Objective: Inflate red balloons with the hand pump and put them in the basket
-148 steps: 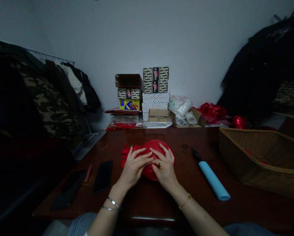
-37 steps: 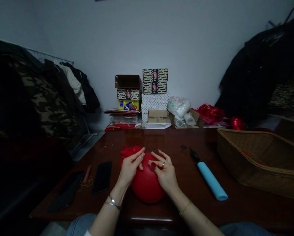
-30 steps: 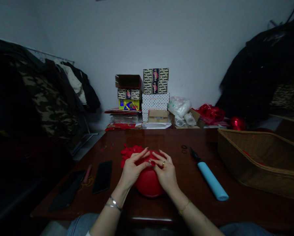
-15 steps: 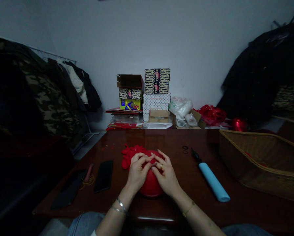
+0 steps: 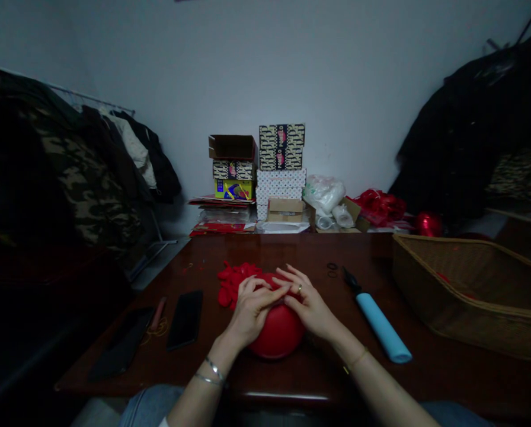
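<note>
A round, inflated red balloon sits on the dark wooden table in front of me, beneath both hands. My left hand is closed at the top of the balloon, thumb and index finger pinched together toward its neck. From the other side my right hand, with a ring on it, brings thumb and fingertips to the same spot. The neck itself is hidden among the fingers. Just behind my left hand lies a heap of limp red balloons.
To the right are a blue hand pump with a black nozzle, black rings and a wicker basket. On the left lie a phone, a dark flat device, a reddish tube and yellow rubber bands. Boxes stand beyond the table.
My right hand has shifted slightly right and turned, its fingers more raised and its thumb farther from the left one. The left hand's thumb and index finger now point rightward over the balloon.
</note>
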The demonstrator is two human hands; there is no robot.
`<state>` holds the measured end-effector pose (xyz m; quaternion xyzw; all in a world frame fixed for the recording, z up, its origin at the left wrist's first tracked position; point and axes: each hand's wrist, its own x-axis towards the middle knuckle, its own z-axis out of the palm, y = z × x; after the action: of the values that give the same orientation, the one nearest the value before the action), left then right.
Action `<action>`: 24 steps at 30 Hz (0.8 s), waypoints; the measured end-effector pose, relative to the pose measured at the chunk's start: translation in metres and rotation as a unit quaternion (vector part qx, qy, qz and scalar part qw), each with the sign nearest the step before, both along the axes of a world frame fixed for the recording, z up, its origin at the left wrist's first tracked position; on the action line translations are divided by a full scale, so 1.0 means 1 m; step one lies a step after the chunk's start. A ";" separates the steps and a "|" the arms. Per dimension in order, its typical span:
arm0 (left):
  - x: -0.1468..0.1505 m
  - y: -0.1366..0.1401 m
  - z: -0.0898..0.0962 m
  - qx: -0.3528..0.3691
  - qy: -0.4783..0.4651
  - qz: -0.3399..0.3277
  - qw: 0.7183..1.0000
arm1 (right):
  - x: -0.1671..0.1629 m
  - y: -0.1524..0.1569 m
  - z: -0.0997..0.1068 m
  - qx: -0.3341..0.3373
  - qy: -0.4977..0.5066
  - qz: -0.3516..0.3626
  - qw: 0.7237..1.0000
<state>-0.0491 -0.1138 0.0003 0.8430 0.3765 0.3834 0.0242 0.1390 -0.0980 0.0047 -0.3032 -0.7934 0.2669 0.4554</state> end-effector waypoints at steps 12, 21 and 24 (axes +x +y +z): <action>0.000 -0.003 0.007 -0.054 -0.058 -0.024 0.997 | 0.000 0.005 0.005 -0.044 0.061 0.007 0.997; 0.012 0.002 -0.009 -0.082 -0.277 0.050 0.956 | 0.005 -0.020 0.011 0.029 -0.036 0.002 0.999; 0.017 0.001 -0.014 -0.032 -0.246 0.094 0.964 | -0.006 -0.027 0.010 0.072 -0.049 -0.030 0.996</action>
<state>-0.0323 -0.1125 -0.0140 0.6825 0.4484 0.5671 0.1074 0.1333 -0.1252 0.0146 -0.3054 -0.8225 0.1801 0.4448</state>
